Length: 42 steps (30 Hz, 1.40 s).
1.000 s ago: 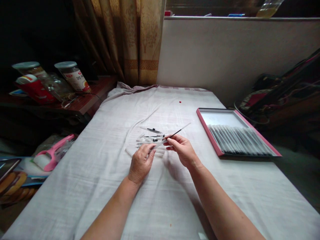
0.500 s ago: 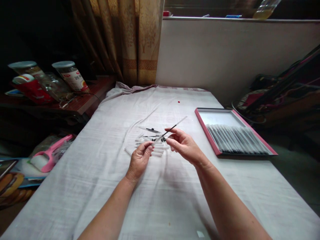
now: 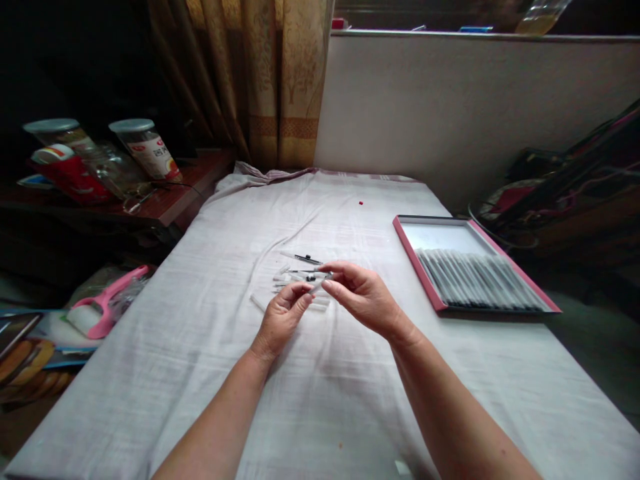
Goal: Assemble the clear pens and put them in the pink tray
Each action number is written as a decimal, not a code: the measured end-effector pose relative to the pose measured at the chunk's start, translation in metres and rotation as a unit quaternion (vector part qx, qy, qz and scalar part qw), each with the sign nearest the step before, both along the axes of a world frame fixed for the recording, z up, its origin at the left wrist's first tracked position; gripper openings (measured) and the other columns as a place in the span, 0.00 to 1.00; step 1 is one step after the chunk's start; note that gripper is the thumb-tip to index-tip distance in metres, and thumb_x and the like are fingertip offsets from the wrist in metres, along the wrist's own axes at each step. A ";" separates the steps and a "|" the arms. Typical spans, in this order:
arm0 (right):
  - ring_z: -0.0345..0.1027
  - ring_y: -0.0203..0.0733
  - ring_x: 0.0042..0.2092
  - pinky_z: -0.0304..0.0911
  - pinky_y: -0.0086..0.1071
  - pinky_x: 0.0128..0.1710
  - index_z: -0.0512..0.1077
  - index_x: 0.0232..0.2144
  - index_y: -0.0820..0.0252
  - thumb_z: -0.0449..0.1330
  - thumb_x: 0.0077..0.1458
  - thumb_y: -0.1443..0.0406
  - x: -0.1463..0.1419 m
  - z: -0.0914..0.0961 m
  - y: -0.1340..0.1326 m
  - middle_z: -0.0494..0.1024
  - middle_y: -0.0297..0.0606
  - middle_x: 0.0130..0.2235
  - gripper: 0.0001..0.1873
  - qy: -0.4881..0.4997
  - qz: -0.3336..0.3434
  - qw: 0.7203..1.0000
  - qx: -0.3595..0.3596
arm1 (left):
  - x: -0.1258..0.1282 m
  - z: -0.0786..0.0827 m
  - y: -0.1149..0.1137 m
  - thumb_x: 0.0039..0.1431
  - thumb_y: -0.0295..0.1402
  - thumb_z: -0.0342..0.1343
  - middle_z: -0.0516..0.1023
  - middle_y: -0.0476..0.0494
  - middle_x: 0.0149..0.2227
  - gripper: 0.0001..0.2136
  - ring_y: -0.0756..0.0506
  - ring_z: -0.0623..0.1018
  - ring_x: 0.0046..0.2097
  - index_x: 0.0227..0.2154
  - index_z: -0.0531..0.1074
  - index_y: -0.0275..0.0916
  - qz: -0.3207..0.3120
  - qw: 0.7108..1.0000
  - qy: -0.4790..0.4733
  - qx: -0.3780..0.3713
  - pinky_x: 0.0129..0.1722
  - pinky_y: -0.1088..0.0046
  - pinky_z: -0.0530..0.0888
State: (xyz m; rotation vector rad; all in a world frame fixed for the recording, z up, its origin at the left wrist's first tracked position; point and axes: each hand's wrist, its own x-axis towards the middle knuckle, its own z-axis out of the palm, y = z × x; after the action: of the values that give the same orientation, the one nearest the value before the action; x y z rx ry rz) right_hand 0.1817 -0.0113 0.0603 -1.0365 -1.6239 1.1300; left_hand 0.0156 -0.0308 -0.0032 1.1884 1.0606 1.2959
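Observation:
My left hand (image 3: 281,319) pinches one end of a slim translucent pen barrel (image 3: 317,287) between thumb and fingers. At its upper end, the thumb and fingertips of my right hand (image 3: 367,299) close on the pen and hide that end. Under and just beyond the hands lie loose pen parts: clear tubes (image 3: 320,307), a dark refill (image 3: 301,271) and small black pieces (image 3: 311,279). Behind these rests a black-and-clear pen (image 3: 307,259). My fingers cover part of the pile.
To the right, a shallow pink-edged box (image 3: 416,267) holds a row of pens (image 3: 475,280). A tiny red piece (image 3: 361,203) lies on the white cloth (image 3: 210,333). Jars (image 3: 153,157) stand on a brown side table (image 3: 195,177); a pink-handled object (image 3: 107,307) is at left.
My right hand has closed on the upper end of the pen, where a black refill stuck out before. That length is hidden now. The view has shifted slightly.

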 end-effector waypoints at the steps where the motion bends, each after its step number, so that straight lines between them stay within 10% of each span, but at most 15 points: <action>1: 0.60 0.32 0.24 0.56 0.27 0.22 0.76 0.36 0.60 0.61 0.53 0.59 0.001 -0.004 0.001 0.71 0.31 0.24 0.12 -0.004 -0.011 1.000 0.005 | -0.001 0.000 0.000 0.52 0.44 0.62 0.79 0.44 0.38 0.16 0.47 0.77 0.39 0.38 0.75 0.38 -0.004 1.000 0.014 0.001 0.41 0.72 0.74; 11: 0.65 0.33 0.23 0.61 0.28 0.23 0.75 0.43 0.61 0.59 0.52 0.54 0.030 -0.040 0.023 0.76 0.34 0.26 0.21 0.033 -0.073 0.993 -0.086 | -0.018 -0.001 0.000 0.56 0.44 0.56 0.71 0.51 0.22 0.16 0.52 0.70 0.23 0.38 0.74 0.35 -0.022 0.990 0.134 -0.030 0.22 0.79 0.67; 18: 0.69 0.38 0.32 0.63 0.33 0.36 0.78 0.35 0.55 0.58 0.52 0.63 0.044 -0.079 0.042 0.79 0.37 0.35 0.10 -0.287 -0.100 0.951 0.058 | -0.022 -0.008 0.005 0.58 0.38 0.54 0.77 0.46 0.29 0.11 0.51 0.74 0.25 0.38 0.73 0.38 0.050 0.978 0.200 0.040 0.25 0.77 0.71; 28: 0.69 0.40 0.34 0.57 0.30 0.31 0.74 0.37 0.56 0.56 0.57 0.63 0.025 -0.070 0.051 0.77 0.39 0.39 0.08 -0.478 -0.066 0.869 0.106 | -0.021 -0.010 0.004 0.59 0.34 0.54 0.81 0.43 0.36 0.08 0.45 0.79 0.38 0.38 0.76 0.39 0.061 0.941 0.314 0.107 0.39 0.72 0.75; 42: 0.71 0.42 0.37 0.59 0.31 0.33 0.74 0.41 0.55 0.53 0.57 0.66 0.025 -0.071 0.049 0.76 0.41 0.42 0.12 -0.487 -0.043 0.865 0.112 | -0.018 -0.009 0.003 0.59 0.34 0.54 0.81 0.44 0.36 0.08 0.46 0.79 0.38 0.38 0.76 0.39 0.061 0.930 0.337 0.134 0.40 0.72 0.75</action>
State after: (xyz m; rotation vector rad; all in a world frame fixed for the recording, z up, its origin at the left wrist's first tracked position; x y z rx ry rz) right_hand 0.2067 0.0378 -0.0103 -1.6316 -2.3632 0.2858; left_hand -0.0028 -0.0276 -0.0126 1.8809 1.4934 1.1696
